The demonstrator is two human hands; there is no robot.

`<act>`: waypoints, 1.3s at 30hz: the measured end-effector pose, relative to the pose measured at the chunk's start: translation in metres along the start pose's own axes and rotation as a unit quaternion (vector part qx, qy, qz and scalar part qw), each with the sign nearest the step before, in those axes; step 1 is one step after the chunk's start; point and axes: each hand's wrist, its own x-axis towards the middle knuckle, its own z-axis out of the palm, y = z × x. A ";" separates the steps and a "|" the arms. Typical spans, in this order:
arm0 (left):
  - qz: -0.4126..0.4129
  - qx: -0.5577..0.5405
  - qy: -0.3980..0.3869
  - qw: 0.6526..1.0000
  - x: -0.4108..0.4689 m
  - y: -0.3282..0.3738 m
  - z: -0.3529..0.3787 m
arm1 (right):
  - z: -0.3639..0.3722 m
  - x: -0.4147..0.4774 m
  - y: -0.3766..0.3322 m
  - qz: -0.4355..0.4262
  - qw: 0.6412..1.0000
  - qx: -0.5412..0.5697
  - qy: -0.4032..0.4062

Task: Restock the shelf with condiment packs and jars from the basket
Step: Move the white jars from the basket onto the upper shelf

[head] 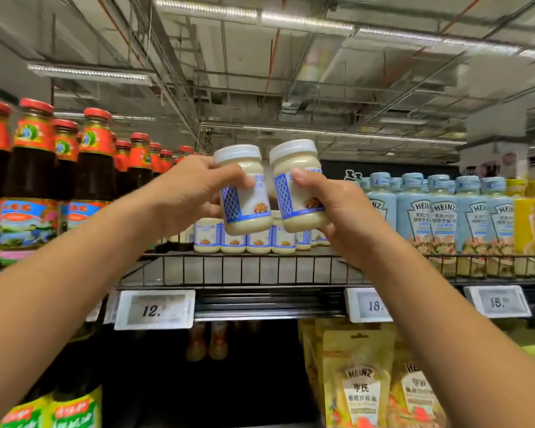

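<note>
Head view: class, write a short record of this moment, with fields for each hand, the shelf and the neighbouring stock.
left hand: grips a white-lidded jar, raised above the shelf
right hand: grips a matching second jar, beside the first
shelf: wire-fronted; row of matching jars set back
left neighbours: red-capped dark bottles
right neighbours: pale blue Heinz bottles

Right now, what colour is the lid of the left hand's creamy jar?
White lid, best in head view.
</note>
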 end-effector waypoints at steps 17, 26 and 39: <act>-0.080 0.252 -0.103 0.959 0.039 -0.024 -0.018 | -0.017 0.045 0.034 0.090 0.961 -0.249 -0.080; -0.117 0.271 -0.147 0.944 0.041 -0.036 -0.022 | -0.017 0.047 0.040 0.142 0.946 -0.269 -0.109; -0.043 0.340 -0.102 0.934 0.044 -0.041 -0.024 | -0.020 0.037 0.029 0.143 0.955 -0.257 -0.048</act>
